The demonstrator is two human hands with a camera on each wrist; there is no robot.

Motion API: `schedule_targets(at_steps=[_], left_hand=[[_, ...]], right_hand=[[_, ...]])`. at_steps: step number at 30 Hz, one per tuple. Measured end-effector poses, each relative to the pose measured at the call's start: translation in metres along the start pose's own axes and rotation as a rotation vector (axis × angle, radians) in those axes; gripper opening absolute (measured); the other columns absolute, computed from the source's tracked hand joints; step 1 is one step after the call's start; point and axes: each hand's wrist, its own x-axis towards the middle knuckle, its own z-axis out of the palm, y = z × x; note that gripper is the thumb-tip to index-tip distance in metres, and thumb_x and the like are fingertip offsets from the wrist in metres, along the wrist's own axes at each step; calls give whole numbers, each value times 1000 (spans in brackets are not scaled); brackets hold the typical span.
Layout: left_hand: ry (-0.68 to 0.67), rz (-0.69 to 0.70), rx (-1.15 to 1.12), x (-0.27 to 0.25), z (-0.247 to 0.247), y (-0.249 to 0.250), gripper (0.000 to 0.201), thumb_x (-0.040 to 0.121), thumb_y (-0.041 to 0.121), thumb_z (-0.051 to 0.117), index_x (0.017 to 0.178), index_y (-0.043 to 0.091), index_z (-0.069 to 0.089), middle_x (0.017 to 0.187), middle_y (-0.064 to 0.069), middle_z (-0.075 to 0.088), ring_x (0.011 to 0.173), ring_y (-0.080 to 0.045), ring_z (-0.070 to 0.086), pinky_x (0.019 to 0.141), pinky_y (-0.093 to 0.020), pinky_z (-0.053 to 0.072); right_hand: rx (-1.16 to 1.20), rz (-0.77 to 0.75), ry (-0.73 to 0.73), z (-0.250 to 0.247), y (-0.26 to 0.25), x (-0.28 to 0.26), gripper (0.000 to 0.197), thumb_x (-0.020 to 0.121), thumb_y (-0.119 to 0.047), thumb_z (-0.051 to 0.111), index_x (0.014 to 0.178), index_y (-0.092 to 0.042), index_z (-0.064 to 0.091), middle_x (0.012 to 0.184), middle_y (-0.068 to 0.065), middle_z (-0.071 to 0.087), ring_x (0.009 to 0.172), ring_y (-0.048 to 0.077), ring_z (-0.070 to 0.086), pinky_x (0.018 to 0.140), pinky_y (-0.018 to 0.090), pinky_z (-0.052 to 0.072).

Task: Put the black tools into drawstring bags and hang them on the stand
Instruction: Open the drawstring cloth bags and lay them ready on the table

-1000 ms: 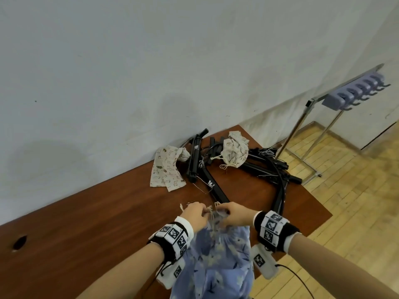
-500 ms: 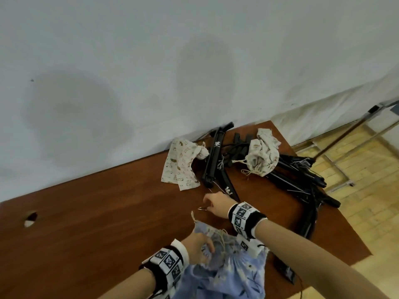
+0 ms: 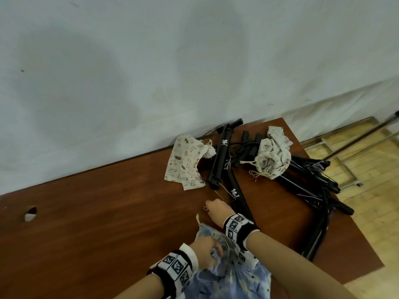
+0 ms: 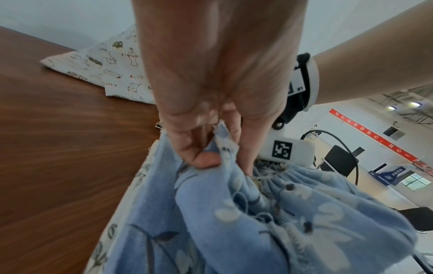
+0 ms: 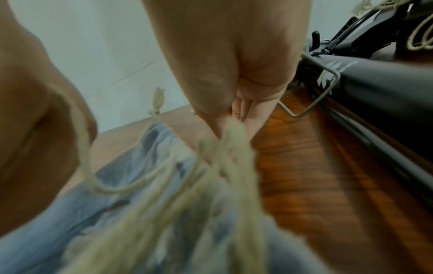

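A brown wooden counter point(image 3: 108, 212) is standing against a pale wall. At its far right corner, a heap of black tools point(image 3: 302, 180) is lying tangled with two cream printed drawstring bags point(image 3: 185, 162). At the near edge, a blue floral drawstring bag point(image 3: 233, 277) is hanging partly off the counter. The left hand point(image 3: 205, 249) is pinching the bag's rim cloth between thumb and fingers. The right hand point(image 3: 217, 209) is reaching toward the nearest black tool point(image 3: 238, 201); whether that grip is closed on anything cannot be told. Loose cream cords point(image 5: 164, 166) are trailing across the bag mouth, so the tool's thin wire bracket point(image 5: 311, 100) could likely snag them.
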Motion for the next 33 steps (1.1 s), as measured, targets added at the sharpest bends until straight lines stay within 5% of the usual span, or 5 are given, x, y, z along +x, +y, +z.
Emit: schedule_targets(at_steps=[8, 17, 22, 28, 33], left_hand=[[94, 82, 40, -15, -3, 5, 22, 89, 14, 57, 107, 13, 69, 103, -10, 65, 91, -24, 61, 79, -30, 50], [280, 306, 154, -41, -17, 37, 31, 83, -3, 51, 98, 14, 73, 108, 0, 69, 101, -12, 61, 86, -15, 45], [267, 306, 291, -55, -9, 43, 34, 80, -6, 49, 95, 11, 75, 102, -5, 70, 95, -18, 64, 81, -21, 49], [436, 327, 471, -76, 5, 51, 28, 87, -5, 46, 105, 2, 67, 116, -12, 59, 109, -30, 58, 89, -35, 48], [630, 538, 403, -99, 10, 61, 39, 91, -5, 44, 124, 6, 61, 138, -3, 50, 122, -17, 51, 101, -11, 32]], right_hand=[[208, 44, 84, -11, 8, -27, 14, 89, -23, 54, 93, -15, 65, 96, 7, 68, 90, 26, 66, 77, 35, 53], [775, 98, 206, -40, 33, -128, 6, 95, -19, 55, 90, -17, 57, 73, -3, 59, 58, 9, 54, 52, 17, 46], [721, 157, 110, 9, 38, -166, 11, 99, -20, 48, 88, -20, 49, 88, -1, 66, 74, 8, 61, 72, 24, 52], [621, 153, 355, 48, 31, -200, 6, 98, -16, 46, 94, -20, 49, 92, 4, 63, 84, 17, 59, 83, 39, 50], [405, 131, 379, 57, 25, -226, 13, 98, -31, 43, 106, -25, 51, 106, 2, 60, 102, 19, 53, 101, 40, 33]])
